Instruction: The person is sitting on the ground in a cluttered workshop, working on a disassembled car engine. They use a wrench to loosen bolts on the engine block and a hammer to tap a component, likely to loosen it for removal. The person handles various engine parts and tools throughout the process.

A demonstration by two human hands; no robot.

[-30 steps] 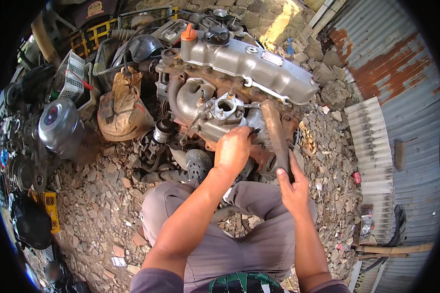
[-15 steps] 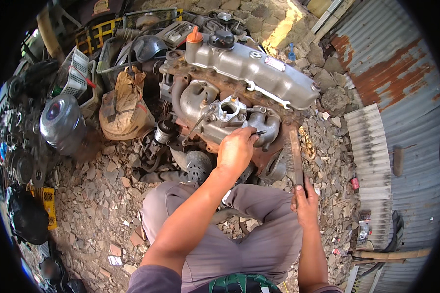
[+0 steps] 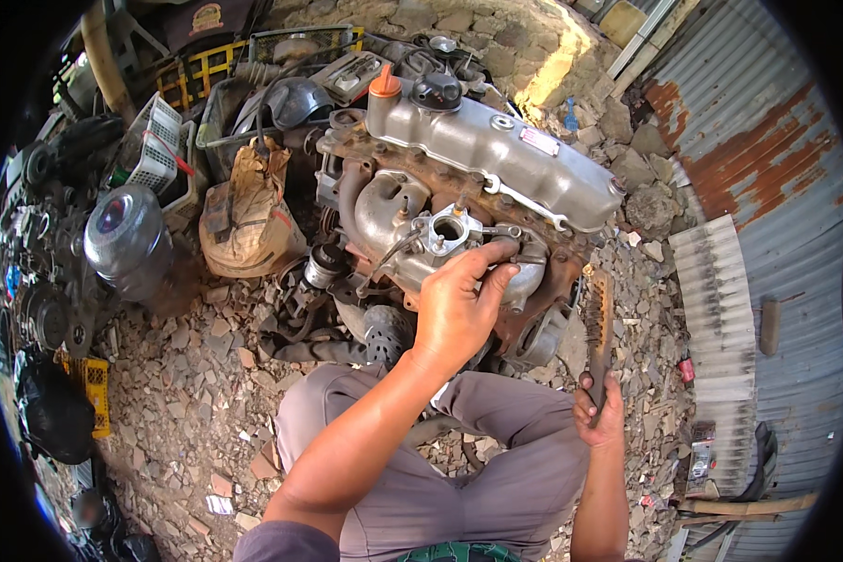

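Note:
An engine with a silver valve cover [image 3: 492,150] lies before me, a white spanner [image 3: 525,201] resting along it. My left hand [image 3: 464,309] reaches onto the metal manifold [image 3: 389,206] just right of the flanged opening [image 3: 445,232], fingers bent against it; whatever is between them I cannot make out. In my right hand [image 3: 599,417], low at the engine's right, is a wooden-handled wire brush [image 3: 599,318], held upright with its bristles showing.
Crates [image 3: 157,145], a paper sack [image 3: 248,220], a large clear jug [image 3: 129,245] and scrap parts crowd the left. Corrugated sheeting [image 3: 787,262] stands at the right. My crossed legs [image 3: 506,440] are on rubble ground [image 3: 197,403] strewn with broken pieces.
The brush came away from the manifold, down and to the right, and turned to show its bristles. My left hand shifted slightly right, its fingers further over the manifold.

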